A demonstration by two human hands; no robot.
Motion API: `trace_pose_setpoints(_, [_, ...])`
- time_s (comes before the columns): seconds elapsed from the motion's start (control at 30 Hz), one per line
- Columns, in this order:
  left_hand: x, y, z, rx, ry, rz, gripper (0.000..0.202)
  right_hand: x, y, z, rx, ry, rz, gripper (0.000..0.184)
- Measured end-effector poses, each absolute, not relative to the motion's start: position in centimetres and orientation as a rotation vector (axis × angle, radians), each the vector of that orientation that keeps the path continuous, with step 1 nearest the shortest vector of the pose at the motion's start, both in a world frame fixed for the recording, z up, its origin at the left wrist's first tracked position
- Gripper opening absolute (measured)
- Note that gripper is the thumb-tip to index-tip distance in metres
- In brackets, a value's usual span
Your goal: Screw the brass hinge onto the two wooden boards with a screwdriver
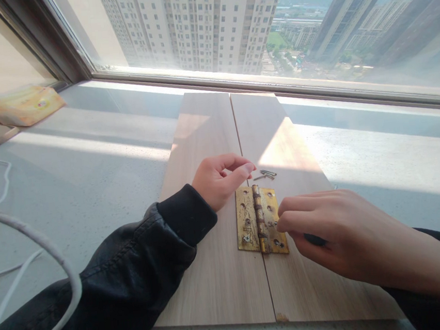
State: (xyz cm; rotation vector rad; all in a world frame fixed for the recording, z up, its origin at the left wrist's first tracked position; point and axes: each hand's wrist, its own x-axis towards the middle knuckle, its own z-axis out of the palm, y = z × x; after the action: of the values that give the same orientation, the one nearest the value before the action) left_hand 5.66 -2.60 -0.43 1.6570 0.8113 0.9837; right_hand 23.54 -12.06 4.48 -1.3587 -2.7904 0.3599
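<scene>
Two light wooden boards (pixel 218 269) lie side by side on a grey sill, and a worn brass hinge (pixel 259 219) spans their seam. My left hand (pixel 221 179) rests above the hinge's left leaf, fingers loosely curled, thumb and forefinger near each other with nothing visible between them. My right hand (pixel 347 235) is pinched at the hinge's right leaf; its fingertips press together on something small that I cannot make out. A few loose screws (pixel 266 174) lie on the right board just above the hinge, close to my left fingertips.
A white cable (pixel 28 240) loops across the left of the sill. A yellow packet (pixel 23 105) lies at the far left by the window frame. The window glass runs along the back, with tall buildings outside.
</scene>
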Motion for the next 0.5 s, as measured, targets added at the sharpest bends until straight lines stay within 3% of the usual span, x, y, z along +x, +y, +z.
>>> trace_pose_setpoints(0.2, [5.7,-2.5,-0.4,1.657,0.818,0.981,0.019,24.7,-11.1,4.5,-1.331,-2.5,0.371,0.012])
trace_pose_setpoints(0.37, [5.7,-2.5,-0.4,1.678,0.818,0.97,0.018,26.8,-9.1,2.0,-1.63,-2.081,0.071,0.006])
trace_pose_setpoints(0.5, [5.7,-2.5,-0.5,1.68,0.812,0.962,0.018,27.6,-8.0,0.1,-1.727,-1.99,0.017,0.01])
